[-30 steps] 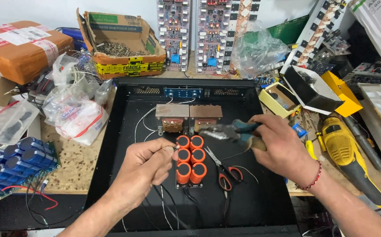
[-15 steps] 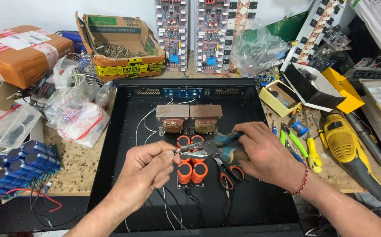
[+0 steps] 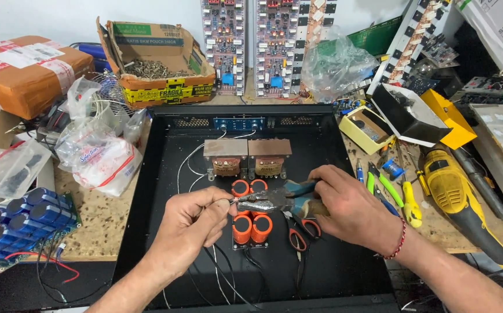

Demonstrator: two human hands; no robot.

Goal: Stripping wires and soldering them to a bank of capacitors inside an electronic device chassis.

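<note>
The right hand (image 3: 352,211) holds combination pliers (image 3: 274,201) with blue handles; its fingers are wrapped tightly around the handles. The grey metal nose of the pliers points left and meets a thin wire (image 3: 223,203), which the left hand (image 3: 190,226) pinches between thumb and fingertips. Both hands are above the open black metal chassis (image 3: 332,261), just over a group of orange capacitors (image 3: 251,227). Behind them sit two transformers (image 3: 247,157). Orange-handled scissors (image 3: 299,232) lie on the chassis floor near the right hand.
</note>
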